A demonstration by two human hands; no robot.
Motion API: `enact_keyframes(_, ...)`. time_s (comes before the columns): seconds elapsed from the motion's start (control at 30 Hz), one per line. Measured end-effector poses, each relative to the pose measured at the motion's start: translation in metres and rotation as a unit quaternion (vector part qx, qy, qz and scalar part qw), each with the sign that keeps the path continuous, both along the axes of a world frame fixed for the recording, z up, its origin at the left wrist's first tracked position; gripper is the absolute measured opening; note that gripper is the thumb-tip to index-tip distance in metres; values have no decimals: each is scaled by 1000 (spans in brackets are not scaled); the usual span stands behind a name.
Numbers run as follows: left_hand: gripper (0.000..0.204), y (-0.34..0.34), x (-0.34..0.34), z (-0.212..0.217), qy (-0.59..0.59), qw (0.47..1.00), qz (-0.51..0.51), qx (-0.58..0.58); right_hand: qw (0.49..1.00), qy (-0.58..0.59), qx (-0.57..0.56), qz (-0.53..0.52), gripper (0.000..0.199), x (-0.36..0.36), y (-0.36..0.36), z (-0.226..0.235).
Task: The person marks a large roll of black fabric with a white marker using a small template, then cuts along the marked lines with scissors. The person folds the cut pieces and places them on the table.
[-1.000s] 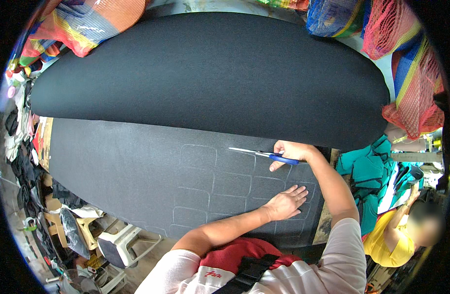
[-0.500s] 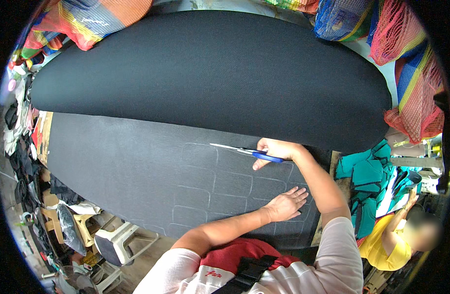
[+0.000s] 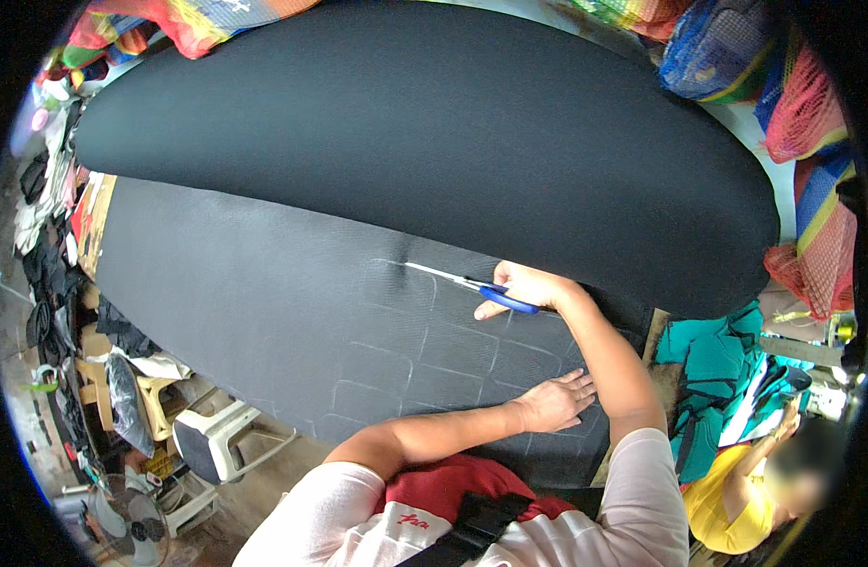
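A dark grey sheet [image 3: 216, 274] lies spread before me, with rounded chalk outlines drawn over its right half. My right hand [image 3: 524, 285] is closed round the blue handles of a pair of scissors [image 3: 472, 283]. The long silver blades point left, nearly together, and their tips lie by the upper chalk line near the fold. Around the tips the sheet looks darker and slightly dented; whether it is cut there I cannot tell. My left hand [image 3: 558, 401] rests flat on the outlined part at the lower right, fingers extended, holding nothing.
Thick black material [image 3: 434, 132] lies along the far side. Colourful mesh bags [image 3: 717, 52] stand behind it. Teal cut pieces [image 3: 703, 369] are piled at right, near a person in yellow [image 3: 731, 501]. A white stool [image 3: 216, 439] and a fan [image 3: 131, 520] are lower left.
The whole view has shifted and tilted slightly. My right hand and the scissors have moved a little left along the sheet, with a dark dent now at the tips. My left hand stays flat.
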State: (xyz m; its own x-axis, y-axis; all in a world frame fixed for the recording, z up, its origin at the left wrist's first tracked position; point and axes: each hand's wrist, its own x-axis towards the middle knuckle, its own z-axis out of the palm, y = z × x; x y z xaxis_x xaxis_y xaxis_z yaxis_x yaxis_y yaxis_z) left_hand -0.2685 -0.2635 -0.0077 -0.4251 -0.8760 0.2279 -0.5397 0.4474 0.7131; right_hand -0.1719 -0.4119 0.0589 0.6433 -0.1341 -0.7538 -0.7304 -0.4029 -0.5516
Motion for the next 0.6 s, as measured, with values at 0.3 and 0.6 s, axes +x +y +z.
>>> enact_keyframes(0.3, 56, 1, 0, -1, -29, 1000, -10, 4, 999, -24, 20, 26, 62, -21, -7, 15)
enact_keyframes(0.6, 43, 1, 8, 7, 39, 999, 20, -25, 999, -7, -35, -5, 73, 25, 16, 0)
